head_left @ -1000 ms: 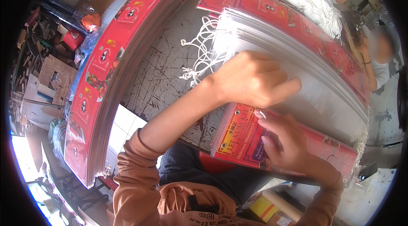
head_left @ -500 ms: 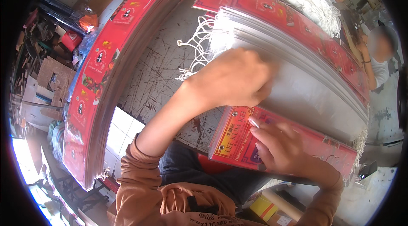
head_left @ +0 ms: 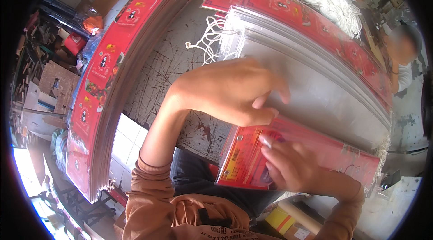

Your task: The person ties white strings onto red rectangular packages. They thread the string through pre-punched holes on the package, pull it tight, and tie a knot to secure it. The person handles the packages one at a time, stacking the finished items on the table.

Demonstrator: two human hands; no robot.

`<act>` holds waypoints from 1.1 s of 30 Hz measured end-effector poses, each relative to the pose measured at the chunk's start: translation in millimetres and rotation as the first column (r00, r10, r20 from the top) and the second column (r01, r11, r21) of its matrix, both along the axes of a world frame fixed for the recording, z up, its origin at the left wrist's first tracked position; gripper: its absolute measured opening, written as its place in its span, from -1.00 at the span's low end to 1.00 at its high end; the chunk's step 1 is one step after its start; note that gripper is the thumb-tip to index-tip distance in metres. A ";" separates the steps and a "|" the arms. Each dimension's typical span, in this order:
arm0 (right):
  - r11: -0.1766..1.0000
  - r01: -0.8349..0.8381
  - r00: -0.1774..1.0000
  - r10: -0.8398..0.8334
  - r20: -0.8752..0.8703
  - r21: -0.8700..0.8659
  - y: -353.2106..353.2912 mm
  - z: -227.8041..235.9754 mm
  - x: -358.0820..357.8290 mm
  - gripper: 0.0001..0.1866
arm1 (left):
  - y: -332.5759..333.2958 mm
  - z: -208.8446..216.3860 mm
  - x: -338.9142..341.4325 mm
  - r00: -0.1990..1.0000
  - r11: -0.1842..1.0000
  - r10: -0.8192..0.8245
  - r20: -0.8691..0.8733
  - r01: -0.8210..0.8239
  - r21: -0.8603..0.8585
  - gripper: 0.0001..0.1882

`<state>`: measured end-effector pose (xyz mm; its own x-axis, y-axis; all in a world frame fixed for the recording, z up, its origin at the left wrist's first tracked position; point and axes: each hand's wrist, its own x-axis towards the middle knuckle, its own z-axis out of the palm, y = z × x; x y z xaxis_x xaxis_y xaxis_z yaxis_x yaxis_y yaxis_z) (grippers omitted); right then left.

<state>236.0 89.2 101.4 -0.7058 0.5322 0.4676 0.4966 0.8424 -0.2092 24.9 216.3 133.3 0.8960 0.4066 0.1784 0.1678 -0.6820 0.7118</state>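
Observation:
My left hand (head_left: 228, 91) is bent at the wrist above the line where a stack of pale-backed strips (head_left: 311, 82) meets a stack of red printed strips (head_left: 333, 150). Its fingers are curled loosely and apart, partly blurred, and I see nothing in them. Thumb and forefinger are close to the upper edge of the red stack. My right hand (head_left: 295, 163) rests on top of that stack, fingers spread over its glossy face, beside a yellow end panel (head_left: 238, 154) with metal eyelets. White cord loops (head_left: 212, 41) hang from the left ends of the pale strips.
A tall stack of long red strips (head_left: 106, 62) stands at left on the scratched grey table (head_left: 158, 68). More red strips (head_left: 288, 7) and a white cord hank (head_left: 322, 3) lie at the far side. Another person (head_left: 401, 53) sits at far right.
My left hand has opened from a closed fist, its wrist bending and shifting left. The red stack's left end has shifted slightly left and down. My right hand has stayed on it.

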 end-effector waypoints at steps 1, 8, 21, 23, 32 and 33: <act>0.999 -0.038 0.999 0.037 0.023 0.034 -4.1 0.7 -0.8 -0.66 | -0.9 3.9 -0.5 0.998 0.997 -0.040 -0.041 0.038 -0.060 -0.68; 0.998 -0.007 1.000 0.006 0.006 0.064 -9.0 -3.5 -4.5 -0.65 | -0.3 2.8 -1.1 0.988 0.986 -0.124 -0.093 0.113 -0.119 -0.63; 0.997 -0.044 0.999 0.041 0.035 0.068 -10.7 -4.6 -3.0 -0.64 | -1.5 0.2 2.4 0.982 0.984 -0.154 -0.105 0.142 -0.110 -0.63; 0.997 -0.047 0.998 0.044 0.044 0.065 -10.5 -4.8 -2.4 -0.64 | -0.9 -0.7 2.3 0.982 0.983 -0.161 -0.097 0.150 -0.105 -0.64; 0.997 -0.058 0.998 0.057 0.035 0.044 -9.4 -5.0 -3.2 -0.63 | 1.0 -4.7 3.1 0.988 0.989 -0.141 -0.069 0.137 -0.063 -0.67; 0.997 -0.060 0.998 0.058 0.034 0.042 -9.2 -4.9 -3.4 -0.63 | 1.0 -8.8 2.8 0.990 0.990 -0.132 -0.043 0.129 -0.057 -0.67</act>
<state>232.6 80.0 96.4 -0.7504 0.4690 0.4657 0.4517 0.8783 -0.1565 27.7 217.2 124.4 0.9488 0.2935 0.1166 0.1133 -0.6611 0.7417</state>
